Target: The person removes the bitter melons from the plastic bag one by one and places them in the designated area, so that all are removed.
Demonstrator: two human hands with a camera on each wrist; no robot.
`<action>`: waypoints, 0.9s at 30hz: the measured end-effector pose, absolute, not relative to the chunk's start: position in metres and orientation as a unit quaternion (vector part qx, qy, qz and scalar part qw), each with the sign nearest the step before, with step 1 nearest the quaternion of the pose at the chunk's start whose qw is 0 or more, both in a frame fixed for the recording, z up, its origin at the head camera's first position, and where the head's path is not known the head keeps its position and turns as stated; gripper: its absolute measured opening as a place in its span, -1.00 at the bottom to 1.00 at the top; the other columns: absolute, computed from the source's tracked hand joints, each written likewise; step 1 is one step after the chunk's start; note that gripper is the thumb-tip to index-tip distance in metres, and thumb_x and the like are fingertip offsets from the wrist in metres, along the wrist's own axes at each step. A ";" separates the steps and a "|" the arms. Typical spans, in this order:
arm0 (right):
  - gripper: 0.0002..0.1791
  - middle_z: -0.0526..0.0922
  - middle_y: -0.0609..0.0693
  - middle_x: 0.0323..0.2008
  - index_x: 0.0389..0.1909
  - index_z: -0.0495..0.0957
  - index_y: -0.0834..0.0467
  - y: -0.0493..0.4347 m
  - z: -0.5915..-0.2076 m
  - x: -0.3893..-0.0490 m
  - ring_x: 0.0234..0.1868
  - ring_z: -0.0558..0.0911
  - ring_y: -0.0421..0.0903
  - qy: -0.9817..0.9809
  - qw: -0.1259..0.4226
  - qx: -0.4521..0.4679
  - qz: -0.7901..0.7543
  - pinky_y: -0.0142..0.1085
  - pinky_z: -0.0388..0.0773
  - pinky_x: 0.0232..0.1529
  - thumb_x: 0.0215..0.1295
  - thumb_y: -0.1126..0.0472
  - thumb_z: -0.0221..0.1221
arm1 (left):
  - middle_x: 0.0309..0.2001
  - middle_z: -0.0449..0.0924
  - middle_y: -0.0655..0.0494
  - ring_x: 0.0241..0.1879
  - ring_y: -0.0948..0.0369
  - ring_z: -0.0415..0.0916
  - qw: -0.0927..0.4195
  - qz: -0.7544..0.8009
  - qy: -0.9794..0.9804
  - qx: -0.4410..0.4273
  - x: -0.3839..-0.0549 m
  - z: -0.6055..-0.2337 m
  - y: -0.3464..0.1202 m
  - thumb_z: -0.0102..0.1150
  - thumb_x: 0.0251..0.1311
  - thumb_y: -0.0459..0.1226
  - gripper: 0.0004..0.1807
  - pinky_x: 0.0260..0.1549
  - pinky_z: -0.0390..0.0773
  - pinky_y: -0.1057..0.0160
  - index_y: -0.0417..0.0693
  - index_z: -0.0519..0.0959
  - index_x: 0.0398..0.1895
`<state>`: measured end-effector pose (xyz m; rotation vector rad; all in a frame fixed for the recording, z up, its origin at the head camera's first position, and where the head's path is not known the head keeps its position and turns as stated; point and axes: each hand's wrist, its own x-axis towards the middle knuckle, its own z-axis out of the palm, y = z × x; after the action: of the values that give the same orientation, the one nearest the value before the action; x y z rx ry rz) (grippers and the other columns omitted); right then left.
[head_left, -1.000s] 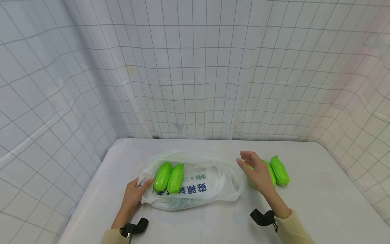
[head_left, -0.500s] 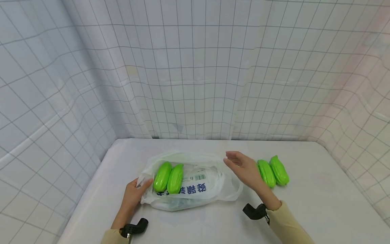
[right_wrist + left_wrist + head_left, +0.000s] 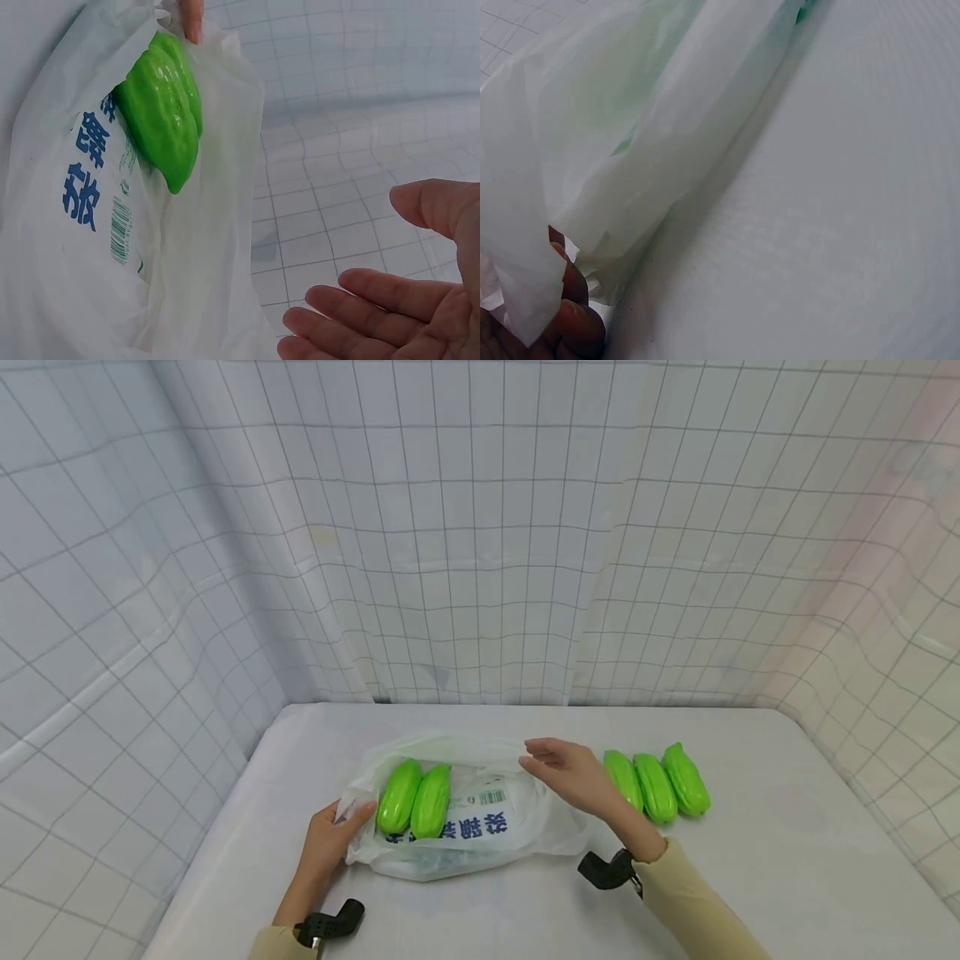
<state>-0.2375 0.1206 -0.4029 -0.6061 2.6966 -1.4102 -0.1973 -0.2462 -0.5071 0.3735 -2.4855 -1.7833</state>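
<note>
A white plastic bag (image 3: 431,864) with blue lettering lies spread on the table, its mouth facing up. My left hand (image 3: 330,839) pinches the bag's left edge; in the left wrist view, fingers (image 3: 577,322) grip the thin plastic. Two glossy green ribbed gourds (image 3: 400,797) lie side by side in the bag's left part, over the lettering. My right hand (image 3: 570,775) hovers over the bag's right end, holding nothing. The right wrist view shows that hand (image 3: 397,315) with fingers extended and thumb apart, beside the bag and its gourds (image 3: 161,112).
Three more green gourds (image 3: 656,789) lie in a row on the white table (image 3: 780,827), right of my right hand. White gridded curtains (image 3: 480,568) enclose the table's back and sides.
My right hand has moved left, from above the gourds on the right to over the bag's right end. All three gourds there now show. My left hand keeps its hold on the bag.
</note>
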 end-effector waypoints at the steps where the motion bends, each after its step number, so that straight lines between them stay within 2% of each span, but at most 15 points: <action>1: -0.44 0.57 0.11 0.06 0.16 0.48 0.25 0.119 -0.403 -0.238 0.02 0.57 0.05 0.869 0.028 -0.202 -0.450 -0.10 0.49 -0.04 0.32 -0.08 0.15 | -0.14 0.59 -0.11 -0.36 0.18 0.49 0.027 -0.577 -0.807 0.122 -0.197 -0.507 -0.246 0.24 0.11 0.13 -0.27 -0.39 0.48 0.30 -0.33 0.48 0.08; 10: -0.45 0.51 0.08 0.14 0.19 0.46 0.20 0.105 -0.399 -0.246 0.16 0.46 0.08 0.867 0.097 -0.263 -0.413 -0.04 0.36 0.12 0.34 -0.09 0.11 | -0.14 0.58 -0.11 -0.34 0.17 0.49 0.032 -0.579 -0.806 0.119 -0.198 -0.507 -0.246 0.25 0.13 0.11 -0.32 -0.37 0.48 0.29 -0.30 0.50 0.06; 20: -0.40 0.50 0.06 0.15 0.21 0.44 0.19 0.090 -0.400 -0.255 0.18 0.44 0.04 0.874 0.137 -0.281 -0.372 -0.04 0.36 0.10 0.33 -0.15 0.09 | -0.21 0.60 -0.09 -0.39 0.19 0.49 0.036 -0.587 -0.800 0.118 -0.199 -0.507 -0.247 0.27 0.12 0.08 -0.35 -0.42 0.48 0.29 -0.31 0.51 0.03; 27: -0.38 0.47 0.12 0.17 0.22 0.43 0.16 0.084 -0.402 -0.260 0.17 0.44 0.06 0.870 0.196 -0.306 -0.333 -0.05 0.37 0.09 0.31 -0.18 0.10 | -0.24 0.60 -0.08 -0.41 0.18 0.49 0.034 -0.592 -0.797 0.117 -0.199 -0.509 -0.246 0.27 0.12 0.08 -0.34 -0.44 0.49 0.28 -0.32 0.51 0.03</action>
<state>-0.2599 0.0841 -0.4020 -0.8562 2.4372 -0.9332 -0.1985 -0.2461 -0.5089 0.3609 -2.4509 -1.8195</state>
